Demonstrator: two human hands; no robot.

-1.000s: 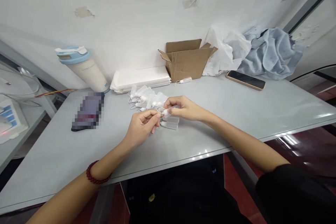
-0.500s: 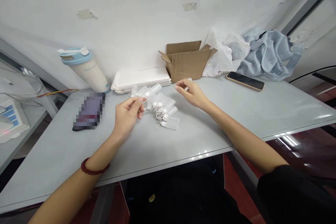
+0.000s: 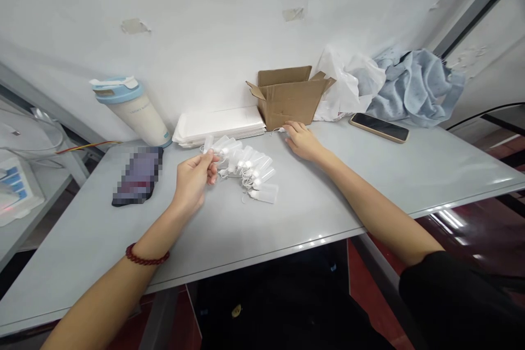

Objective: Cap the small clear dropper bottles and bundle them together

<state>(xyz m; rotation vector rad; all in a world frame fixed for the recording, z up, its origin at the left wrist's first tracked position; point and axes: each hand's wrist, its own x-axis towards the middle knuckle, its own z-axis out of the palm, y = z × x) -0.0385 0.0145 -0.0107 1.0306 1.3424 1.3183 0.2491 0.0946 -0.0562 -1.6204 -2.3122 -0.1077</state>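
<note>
Small translucent plastic tubes (image 3: pixel 256 164) with white caps and thin string loops lie in a loose, curved pile on the grey table. At the pile's left end, my left hand (image 3: pixel 194 178) is closed, thumb against curled fingers; whatever they may pinch is hidden. My right hand (image 3: pixel 304 141) rests palm down in front of the cardboard box, fingers spread over a single tube. Only that tube's white capped end with its loop (image 3: pixel 279 130) shows left of the fingertips; the hand covers the rest.
Along the wall stand a blue-lidded tumbler (image 3: pixel 137 115), a stack of white sheets or envelopes (image 3: pixel 219 124), an open cardboard box (image 3: pixel 289 101), a white plastic bag (image 3: pixel 348 85) and crumpled blue cloth (image 3: pixel 418 87). A phone (image 3: pixel 379 127) lies at right, a blurred dark item (image 3: pixel 139 175) at left.
My right hand has lowered to the table with the tube and its fingers have spread over it. My left hand has shifted slightly left at the pile's edge, still closed.
</note>
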